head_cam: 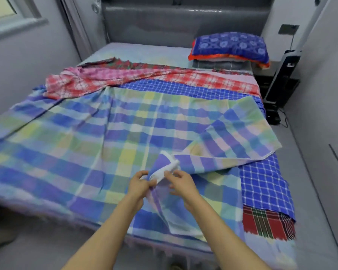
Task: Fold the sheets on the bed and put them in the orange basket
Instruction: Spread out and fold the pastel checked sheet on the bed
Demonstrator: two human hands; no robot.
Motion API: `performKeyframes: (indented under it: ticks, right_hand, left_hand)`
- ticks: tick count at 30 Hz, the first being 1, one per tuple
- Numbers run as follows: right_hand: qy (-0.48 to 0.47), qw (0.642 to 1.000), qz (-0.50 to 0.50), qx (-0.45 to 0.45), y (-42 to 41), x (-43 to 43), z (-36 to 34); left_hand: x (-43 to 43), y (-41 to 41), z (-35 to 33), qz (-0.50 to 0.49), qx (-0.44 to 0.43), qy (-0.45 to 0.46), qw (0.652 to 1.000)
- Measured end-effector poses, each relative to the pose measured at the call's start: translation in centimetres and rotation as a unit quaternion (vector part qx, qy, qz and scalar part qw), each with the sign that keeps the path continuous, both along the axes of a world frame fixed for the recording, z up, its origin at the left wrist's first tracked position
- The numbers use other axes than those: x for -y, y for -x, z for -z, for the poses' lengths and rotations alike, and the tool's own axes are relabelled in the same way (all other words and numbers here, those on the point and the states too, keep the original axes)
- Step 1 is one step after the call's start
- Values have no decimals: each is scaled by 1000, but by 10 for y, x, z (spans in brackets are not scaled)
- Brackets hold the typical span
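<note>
on the bed (pixel 183 49), hands pinch soft plaid sheet (pixel 98 133).

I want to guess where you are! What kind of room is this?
Probably a bedroom. There is a bed with a padded headboard, a pillow stacked at its head, and checked sheets spread over it.

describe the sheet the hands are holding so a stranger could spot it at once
On the bed, it is the top sheet, spread over the near half. The left hand and right hand pinch its corner. Its wide pastel blocks of blue, yellow and green set it apart from the blue grid sheet and the red checked sheet beside it.
</note>
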State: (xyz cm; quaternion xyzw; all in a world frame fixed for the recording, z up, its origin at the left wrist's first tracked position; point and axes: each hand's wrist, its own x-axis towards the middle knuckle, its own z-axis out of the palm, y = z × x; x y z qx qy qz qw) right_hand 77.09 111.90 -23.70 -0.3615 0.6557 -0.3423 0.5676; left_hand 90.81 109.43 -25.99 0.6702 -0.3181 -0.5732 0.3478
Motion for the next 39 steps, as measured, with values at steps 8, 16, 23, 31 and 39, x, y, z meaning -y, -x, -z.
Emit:
performKeyframes:
  ticks: [8,16,23,31,39]
  right_hand:
    - [-148,942,215,211,-1,97,45]
    - [-93,984,124,93,-10,136,22]
    - [-162,964,196,78,41,151,45]
    - [-208,884,363,210,101,207,82]
    - [-128,920,323,-182,170,289,56]
  left_hand:
    - [47,-28,-5,154,27,7,988]
    - [155,-7,-24,247,-16,-202,948]
    - [190,24,2,247,224,-64,941]
    - [195,-6,-49,408,265,76,870]
    - [219,-46,-65,379,274,102,878]
